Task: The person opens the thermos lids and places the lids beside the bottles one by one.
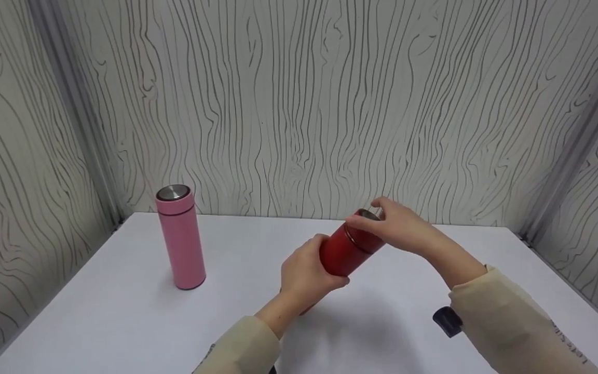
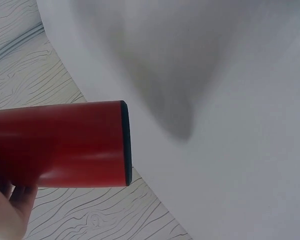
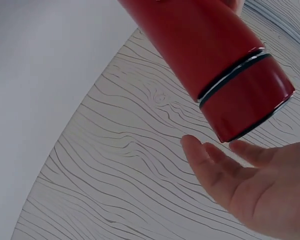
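A red thermos flask is held tilted above the white table by my left hand, which grips its body. Its lid end points up and to the right in the head view. My right hand is at that end, thumb and fingers spread about the lid. In the right wrist view the lid sits on the flask with a dark and silvery ring below it, and the relaxed fingers lie beside it without curling round it. The flask's dark base rim shows in the left wrist view.
A pink thermos flask with a silver-topped lid stands upright at the left of the white table. Wood-grain panels enclose the back and sides. A small dark piece shows beside the right sleeve.
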The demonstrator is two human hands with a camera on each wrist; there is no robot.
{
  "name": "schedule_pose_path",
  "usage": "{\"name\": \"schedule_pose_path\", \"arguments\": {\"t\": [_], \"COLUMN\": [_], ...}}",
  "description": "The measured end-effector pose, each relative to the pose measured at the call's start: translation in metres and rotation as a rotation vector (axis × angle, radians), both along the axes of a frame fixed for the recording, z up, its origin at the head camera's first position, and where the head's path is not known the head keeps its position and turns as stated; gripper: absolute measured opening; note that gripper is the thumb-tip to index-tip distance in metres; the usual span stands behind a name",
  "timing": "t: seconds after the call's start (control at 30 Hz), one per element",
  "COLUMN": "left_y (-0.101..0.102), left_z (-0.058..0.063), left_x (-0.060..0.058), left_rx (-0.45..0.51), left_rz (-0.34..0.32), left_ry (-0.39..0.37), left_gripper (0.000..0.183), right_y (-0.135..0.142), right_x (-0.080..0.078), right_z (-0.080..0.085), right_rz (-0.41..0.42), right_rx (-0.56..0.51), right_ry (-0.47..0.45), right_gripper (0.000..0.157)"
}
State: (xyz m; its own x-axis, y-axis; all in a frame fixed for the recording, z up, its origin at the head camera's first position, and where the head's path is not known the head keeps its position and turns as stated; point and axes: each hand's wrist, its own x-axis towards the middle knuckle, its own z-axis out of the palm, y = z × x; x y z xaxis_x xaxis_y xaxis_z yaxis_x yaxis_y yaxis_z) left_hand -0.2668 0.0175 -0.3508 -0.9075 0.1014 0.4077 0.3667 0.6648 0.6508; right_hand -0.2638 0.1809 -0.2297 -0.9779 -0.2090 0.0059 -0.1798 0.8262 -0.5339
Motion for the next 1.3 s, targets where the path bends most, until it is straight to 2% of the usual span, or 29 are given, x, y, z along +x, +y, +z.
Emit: {"name": "schedule_pose_path", "arguments": {"t": [0.07,0.13,0.23,0.33,0.47,0.57,0.7,0.77,0.87,1.0,1.1,1.2,1.3], "left_y": [0.0000,-0.0002,-0.0009,-0.0018,-0.0017,-0.0010,-0.0009,-0.0009,-0.0017,-0.0032,-0.0033,-0.0027,-0.0023], "left_z": [0.0004,0.0005,0.0003,-0.0002,-0.0005,-0.0001,0.0004,0.0009,0.0015,0.0001,-0.0009,-0.0010,-0.0008], "left_x": [0.0004,0.0004,-0.0001,-0.0005,-0.0004,0.0000,-0.0007,-0.0012,-0.0020,-0.0028,-0.0029,-0.0030,-0.0032], "left_rx": [-0.001,0.000,0.000,-0.005,-0.013,-0.019,-0.020,-0.019,-0.029,-0.040,-0.037,-0.037,-0.027], "left_rz": [-0.002,-0.003,0.000,0.007,0.005,0.002,0.008,0.010,0.013,0.017,0.012,0.005,0.007], "left_ry": [-0.005,-0.013,-0.026,-0.030,-0.027,-0.029,-0.020,-0.014,-0.004,-0.012,-0.019,-0.023,-0.031], "left_gripper": [0.060,0.060,0.060,0.060,0.060,0.061,0.062,0.063,0.062,0.062,0.062,0.061,0.061], "right_y": [-0.0008,-0.0007,0.0004,0.0007,-0.0012,-0.0019,-0.0013,-0.0008,0.0009,0.0025,0.0018,0.0009,0.0009], "right_x": [-0.0006,-0.0011,-0.0011,-0.0005,-0.0007,-0.0015,-0.0028,-0.0031,-0.0033,-0.0042,-0.0065,-0.0075,-0.0063], "right_z": [-0.0011,-0.0015,-0.0011,-0.0001,-0.0005,-0.0015,-0.0028,-0.0028,-0.0024,-0.0023,-0.0044,-0.0060,-0.0041], "right_rz": [-0.037,-0.033,0.053,0.122,0.049,-0.032,-0.082,-0.075,-0.006,0.058,0.017,-0.017,-0.015], "right_rx": [0.025,0.023,-0.047,-0.110,-0.073,-0.001,0.046,0.035,-0.025,-0.079,-0.052,-0.035,-0.060], "right_ry": [0.012,0.021,0.014,-0.011,-0.019,-0.004,0.010,0.011,-0.012,-0.062,-0.065,-0.050,-0.026], "right_gripper": [0.077,0.070,0.057,0.067,0.080,0.079,0.075,0.072,0.064,0.075,0.079,0.072,0.064]}}
